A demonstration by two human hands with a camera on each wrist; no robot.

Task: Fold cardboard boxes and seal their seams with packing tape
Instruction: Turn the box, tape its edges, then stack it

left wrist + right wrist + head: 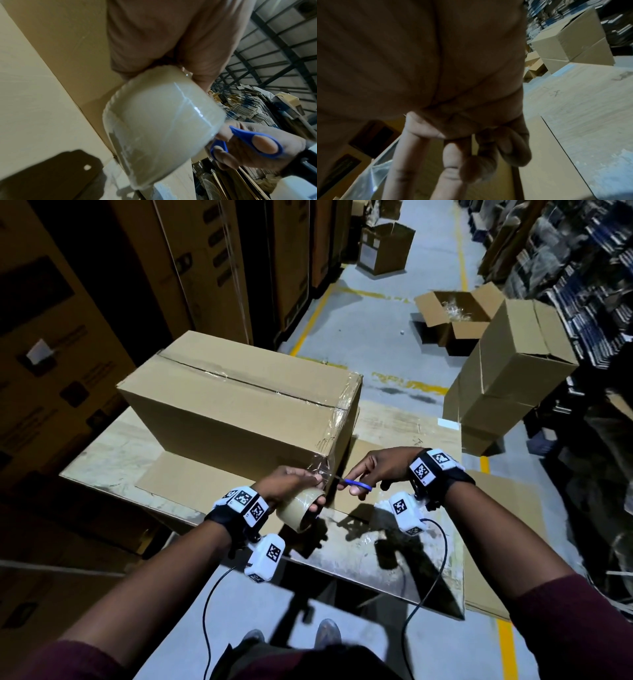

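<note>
A long closed cardboard box (239, 405) lies on the work table (404, 559), clear tape running along its top seam and down its near right end. At that end my left hand (291, 484) grips a roll of clear packing tape (299, 513), the roll (159, 121) filling the left wrist view, and pinches the pulled-out strip (323, 470). My right hand (380, 469) holds blue-handled scissors (358, 485) with their blades at the strip. The blue handles (254, 140) show in the left wrist view. The right wrist view shows mostly palm and fingers (453, 169).
A flat cardboard sheet (191, 481) lies under the box. Taped boxes are stacked (507, 385) right of the table, an open box (448, 316) behind them, another (385, 248) farther down the aisle. Tall cartons (102, 302) line the left; racks the right. Cables hang from both wrists.
</note>
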